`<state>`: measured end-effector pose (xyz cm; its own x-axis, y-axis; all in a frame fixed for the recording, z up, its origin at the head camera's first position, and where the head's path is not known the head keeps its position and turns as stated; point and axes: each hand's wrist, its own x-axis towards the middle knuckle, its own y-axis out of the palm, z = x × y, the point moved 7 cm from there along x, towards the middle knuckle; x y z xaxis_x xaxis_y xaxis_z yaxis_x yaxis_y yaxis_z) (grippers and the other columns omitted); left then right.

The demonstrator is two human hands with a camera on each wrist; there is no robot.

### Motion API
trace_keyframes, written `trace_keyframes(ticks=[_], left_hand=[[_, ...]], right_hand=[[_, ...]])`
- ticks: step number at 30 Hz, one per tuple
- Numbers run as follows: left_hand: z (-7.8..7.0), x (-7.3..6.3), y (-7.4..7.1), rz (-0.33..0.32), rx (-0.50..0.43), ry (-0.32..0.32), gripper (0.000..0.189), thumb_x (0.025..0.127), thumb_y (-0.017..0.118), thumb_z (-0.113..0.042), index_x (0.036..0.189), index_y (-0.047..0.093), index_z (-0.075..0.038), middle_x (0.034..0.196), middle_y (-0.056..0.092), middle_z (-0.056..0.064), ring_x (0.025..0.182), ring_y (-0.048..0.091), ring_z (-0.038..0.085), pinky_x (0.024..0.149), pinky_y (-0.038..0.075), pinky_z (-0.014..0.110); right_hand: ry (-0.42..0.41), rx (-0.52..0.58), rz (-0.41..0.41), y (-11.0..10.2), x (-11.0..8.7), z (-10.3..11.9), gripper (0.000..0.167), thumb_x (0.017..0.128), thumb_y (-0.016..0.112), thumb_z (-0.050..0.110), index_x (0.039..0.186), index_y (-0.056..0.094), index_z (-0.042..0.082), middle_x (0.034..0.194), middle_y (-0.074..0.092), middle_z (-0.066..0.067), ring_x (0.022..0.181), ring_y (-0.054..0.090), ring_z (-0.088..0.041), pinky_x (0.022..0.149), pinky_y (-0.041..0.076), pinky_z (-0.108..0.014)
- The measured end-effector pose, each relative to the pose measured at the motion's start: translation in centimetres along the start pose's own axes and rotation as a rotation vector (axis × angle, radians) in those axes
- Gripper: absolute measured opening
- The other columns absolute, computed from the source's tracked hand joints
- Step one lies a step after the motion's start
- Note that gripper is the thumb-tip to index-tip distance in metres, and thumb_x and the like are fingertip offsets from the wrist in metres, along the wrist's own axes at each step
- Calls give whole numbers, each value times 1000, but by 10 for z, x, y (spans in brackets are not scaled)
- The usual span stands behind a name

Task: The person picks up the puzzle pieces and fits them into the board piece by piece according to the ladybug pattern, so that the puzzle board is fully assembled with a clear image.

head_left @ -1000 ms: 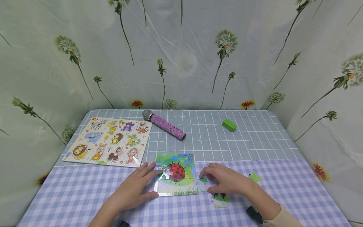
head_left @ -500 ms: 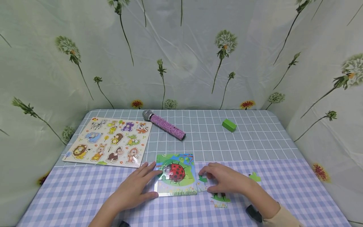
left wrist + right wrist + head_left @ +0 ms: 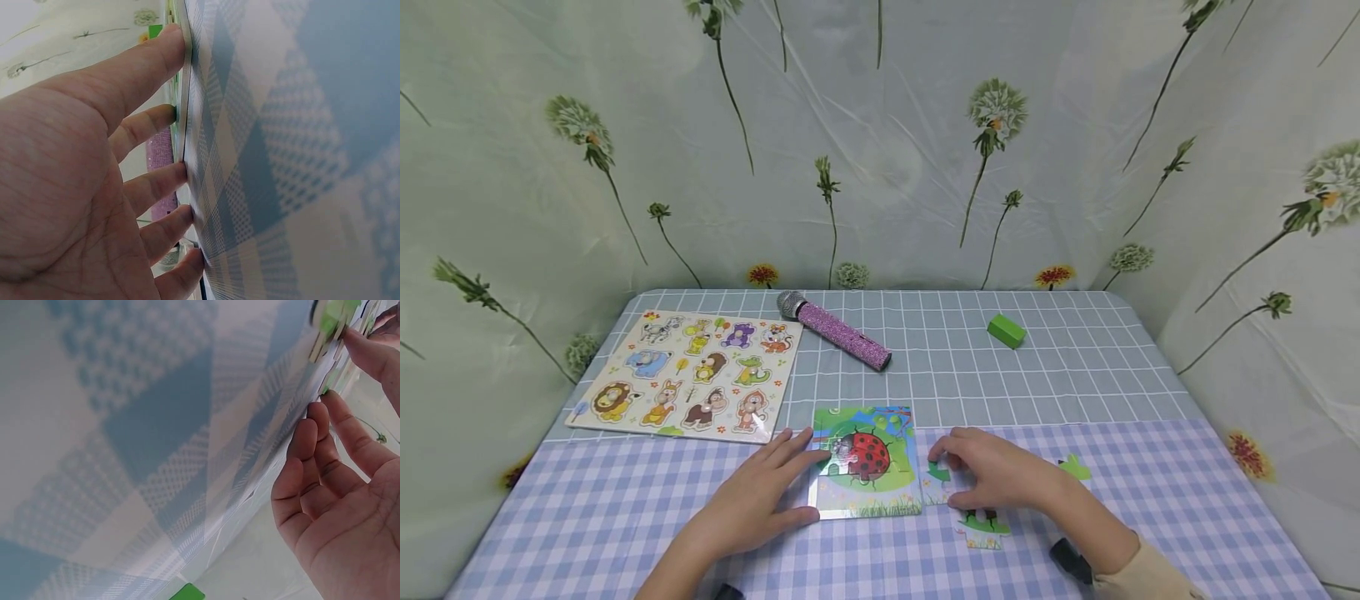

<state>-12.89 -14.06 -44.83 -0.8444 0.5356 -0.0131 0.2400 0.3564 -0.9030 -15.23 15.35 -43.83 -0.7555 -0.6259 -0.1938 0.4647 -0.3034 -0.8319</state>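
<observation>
Checked tablecloth (image 3: 587, 508); ladybird (image 3: 869, 456), head view only.

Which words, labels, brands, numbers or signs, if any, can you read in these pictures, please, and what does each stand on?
None: no word, label, brand, number or sign can be read in any view.
Ladybird puzzle: only a picture shows.
Loose pieces: only printed picture parts.
Animal board: only drawings.
Microphone: any small marking is too small to read.
Green block: plain where it shows.

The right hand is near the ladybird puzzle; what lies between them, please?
A puzzle piece lies between them, as the head view shows.
</observation>
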Motion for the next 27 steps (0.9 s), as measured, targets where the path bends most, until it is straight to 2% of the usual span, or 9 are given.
trace_keyframes(ticks=[10,27], left_hand=[[1,0,1,-2,-2,6,69,91,82,-50,151,60,-24,170,45,15,156,39,52,121,41,72],[-1,0,-1,1,-16,-3,69,92,81,-49,151,61,-23,169,45,16,156,39,53,121,40,72]], right_hand=[[-1,-71,-42,-2,0,-2,44,85,88,26,124,71,13,100,59,12,89,51,0,80,54,-25],[-29,-62,-65,-6,0,-3,44,82,86,22,121,69,12,97,59,12,89,51,-2,78,51,-24]])
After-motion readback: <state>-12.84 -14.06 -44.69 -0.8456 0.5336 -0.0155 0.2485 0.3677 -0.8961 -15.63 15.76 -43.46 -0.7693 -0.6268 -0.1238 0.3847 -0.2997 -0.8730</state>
